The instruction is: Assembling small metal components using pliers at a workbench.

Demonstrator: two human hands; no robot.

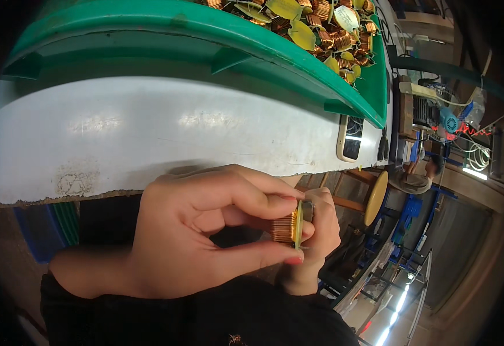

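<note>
My left hand [206,222] pinches a copper-wound coil [284,227] between thumb and fingertips, just off the table's near edge. A thin yellow base plate [298,225] is on the coil's right side, standing on edge. Close against that plate is my right hand [323,228], its fingers curled closed. A small greyish piece [308,209] shows between the plate and the right fingers; I cannot tell what it is. My left hand and the coil partly hide the right hand's grip.
A green tray [165,26] heaped with copper coils [321,29] on yellow plates stands at the table's back. A phone [351,138] lies on the white table [148,127] at right. Beyond are a wooden stool [376,198], a person [416,179] and a fan [449,122].
</note>
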